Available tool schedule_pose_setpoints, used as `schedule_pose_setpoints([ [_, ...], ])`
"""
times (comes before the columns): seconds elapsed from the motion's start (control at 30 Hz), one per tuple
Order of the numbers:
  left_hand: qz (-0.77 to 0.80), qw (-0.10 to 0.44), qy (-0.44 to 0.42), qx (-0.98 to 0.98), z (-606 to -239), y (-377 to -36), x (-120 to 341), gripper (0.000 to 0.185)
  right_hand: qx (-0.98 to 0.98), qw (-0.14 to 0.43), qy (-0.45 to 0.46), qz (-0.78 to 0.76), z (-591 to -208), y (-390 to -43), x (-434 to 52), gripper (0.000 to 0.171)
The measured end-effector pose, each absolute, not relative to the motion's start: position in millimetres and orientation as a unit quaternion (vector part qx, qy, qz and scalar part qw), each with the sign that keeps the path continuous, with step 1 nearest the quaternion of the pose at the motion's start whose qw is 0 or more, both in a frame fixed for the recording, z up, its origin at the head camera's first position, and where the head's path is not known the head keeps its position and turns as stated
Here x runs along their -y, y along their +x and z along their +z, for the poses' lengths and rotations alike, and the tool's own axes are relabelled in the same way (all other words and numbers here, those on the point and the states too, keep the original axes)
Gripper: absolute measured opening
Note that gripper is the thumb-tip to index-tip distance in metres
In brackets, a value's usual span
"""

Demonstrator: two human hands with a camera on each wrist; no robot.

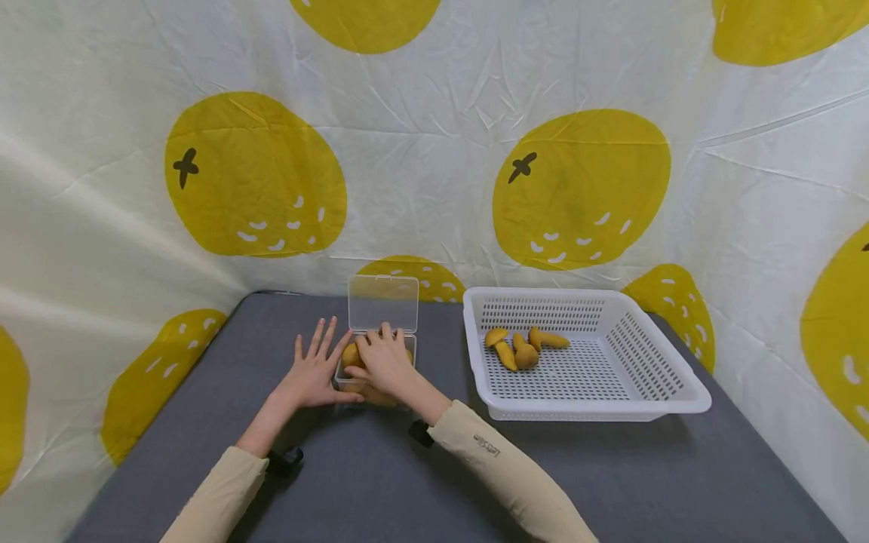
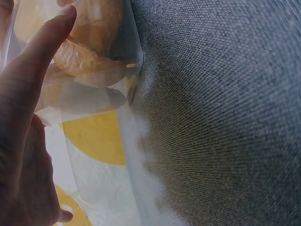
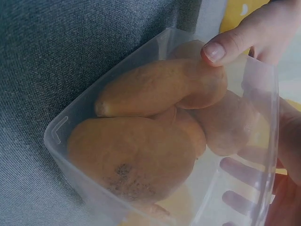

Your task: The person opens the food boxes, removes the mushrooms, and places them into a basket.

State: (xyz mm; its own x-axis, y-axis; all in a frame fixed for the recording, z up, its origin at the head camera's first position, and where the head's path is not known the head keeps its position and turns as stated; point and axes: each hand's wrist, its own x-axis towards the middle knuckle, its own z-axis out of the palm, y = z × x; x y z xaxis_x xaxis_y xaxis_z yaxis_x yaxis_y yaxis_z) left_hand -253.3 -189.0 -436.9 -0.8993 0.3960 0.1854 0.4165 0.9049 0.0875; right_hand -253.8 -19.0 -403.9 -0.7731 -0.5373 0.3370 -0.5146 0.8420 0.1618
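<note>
A small clear plastic box stands on the grey table, its hinged lid upright at the back. Several yellow-brown fruit pieces fill it. My left hand lies flat on the table at the box's left side with fingers spread, and its thumb touches the clear wall. My right hand lies over the box's open top. One of its fingertips presses on the end of the top piece. The box's rim and a larger piece show in the right wrist view.
A white slotted basket sits right of the box, with several more yellow pieces in its near-left corner. The grey table is walled by a white cloth with yellow fruit prints at the back and sides.
</note>
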Motion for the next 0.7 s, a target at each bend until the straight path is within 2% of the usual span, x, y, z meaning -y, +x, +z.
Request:
schedule_pose_setpoints([
  [0.4,-0.063,0.081,-0.204,0.974,-438.4,-253.7,189.6,0.116,0.942,0.168,0.286,-0.056,-403.6,-261.1,24.9,0.072],
  [0.7,-0.055,0.085,-0.205,0.973,-438.0,-253.7,189.0,0.116,0.943,0.160,0.288,-0.048,-402.6,-265.9,24.5,0.071],
])
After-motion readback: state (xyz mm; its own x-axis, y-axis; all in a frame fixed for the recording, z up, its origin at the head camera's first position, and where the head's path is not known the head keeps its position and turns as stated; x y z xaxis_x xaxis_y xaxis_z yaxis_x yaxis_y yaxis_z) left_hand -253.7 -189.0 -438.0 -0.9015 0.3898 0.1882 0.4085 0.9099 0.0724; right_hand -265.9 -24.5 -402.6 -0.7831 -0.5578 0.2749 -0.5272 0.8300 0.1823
